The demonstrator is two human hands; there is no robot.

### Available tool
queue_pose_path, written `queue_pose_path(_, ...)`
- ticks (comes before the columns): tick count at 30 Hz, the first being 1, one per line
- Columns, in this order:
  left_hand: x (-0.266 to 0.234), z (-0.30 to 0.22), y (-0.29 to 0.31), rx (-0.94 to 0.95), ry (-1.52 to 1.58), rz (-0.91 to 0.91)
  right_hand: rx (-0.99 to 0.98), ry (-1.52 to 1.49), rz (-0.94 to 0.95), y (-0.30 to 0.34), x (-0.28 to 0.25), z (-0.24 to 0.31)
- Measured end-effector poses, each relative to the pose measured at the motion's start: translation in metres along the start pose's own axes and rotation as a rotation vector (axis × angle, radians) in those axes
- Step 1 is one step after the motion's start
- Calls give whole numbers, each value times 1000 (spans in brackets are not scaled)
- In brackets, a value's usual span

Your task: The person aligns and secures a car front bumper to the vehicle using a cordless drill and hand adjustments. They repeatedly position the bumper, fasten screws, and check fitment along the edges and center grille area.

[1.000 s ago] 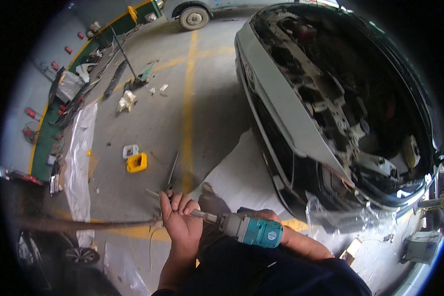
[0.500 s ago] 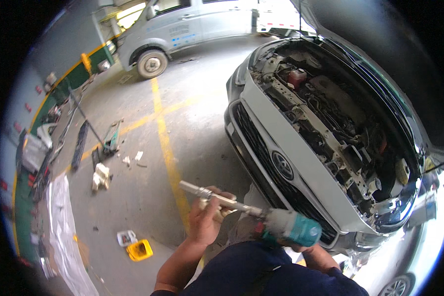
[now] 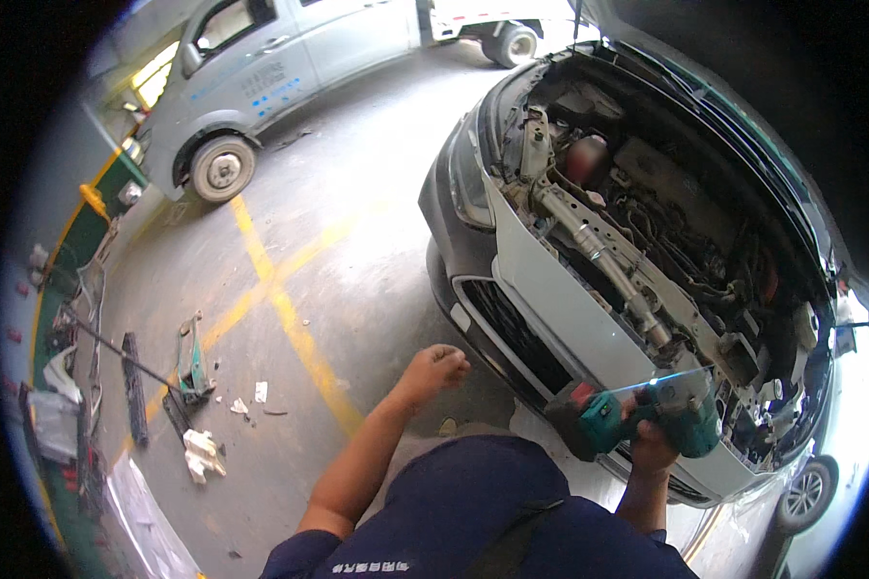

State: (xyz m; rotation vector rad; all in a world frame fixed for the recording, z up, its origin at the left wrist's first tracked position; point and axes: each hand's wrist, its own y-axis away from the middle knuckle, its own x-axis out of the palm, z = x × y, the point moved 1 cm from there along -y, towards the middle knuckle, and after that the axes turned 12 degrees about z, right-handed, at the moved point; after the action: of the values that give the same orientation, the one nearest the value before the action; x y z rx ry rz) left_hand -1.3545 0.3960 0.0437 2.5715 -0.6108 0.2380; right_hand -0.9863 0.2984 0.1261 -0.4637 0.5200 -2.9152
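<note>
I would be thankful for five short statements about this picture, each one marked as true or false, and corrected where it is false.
1. The right grip holds the teal power tool. True.

2. The left grip is also on the teal power tool. False: it is apart from it, with the fingers curled.

3. The bonnet of the near car is closed. False: it is raised, and the engine bay is uncovered.

4. Yellow lines cross on the floor. True.

5. The grey van stands at the lower right of the picture. False: it stands at the upper left.
</note>
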Motion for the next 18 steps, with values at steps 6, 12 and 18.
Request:
queue_pose_path(6, -100, 18, -180, -322, 566, -46, -98, 66, -144, -61, 24, -8)
queue_pose_path(12, -231, 103, -362, -85, 913, -27, -119, 269, -416, -113, 67, -34)
queue_pose_path(18, -234, 64, -428, 1, 856, -232, -37, 374, -550, -161, 127, -40)
